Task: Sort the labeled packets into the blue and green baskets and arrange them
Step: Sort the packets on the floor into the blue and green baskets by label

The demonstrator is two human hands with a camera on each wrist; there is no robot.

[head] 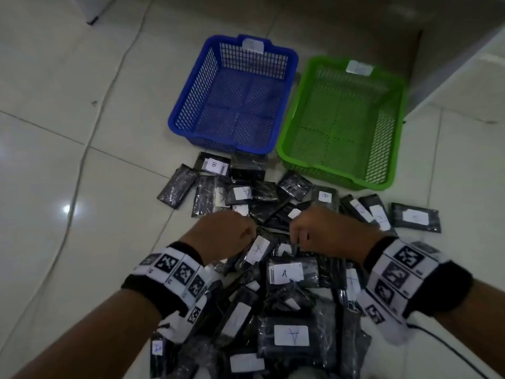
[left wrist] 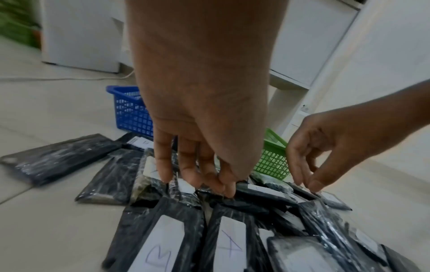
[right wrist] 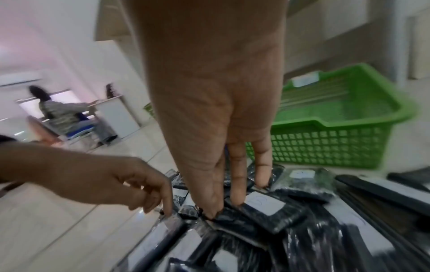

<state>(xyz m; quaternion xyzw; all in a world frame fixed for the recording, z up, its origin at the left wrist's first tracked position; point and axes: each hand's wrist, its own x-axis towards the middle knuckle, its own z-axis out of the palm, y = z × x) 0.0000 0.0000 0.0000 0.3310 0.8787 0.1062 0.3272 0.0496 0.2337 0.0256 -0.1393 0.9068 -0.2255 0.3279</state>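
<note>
Both hands lowered onto the packet pile; both baskets unfilled.

The packets (head: 284, 272) are heaped on the floor (head: 68, 132) directly in front of the blue basket (head: 188, 91) and green basket (head: 396, 138), which are set side by side so that either is reached from the pile. The left hand (head: 226, 236) is held fingers-down, its fingertips (left wrist: 223, 185) drawn together on a packet edge at the pile's middle. The right hand (head: 325, 231) is likewise pointed down, fingertips (right wrist: 237, 195) pressed onto a labelled packet directly beneath; whether either packet is truly pinched cannot be told through the blur.
</note>
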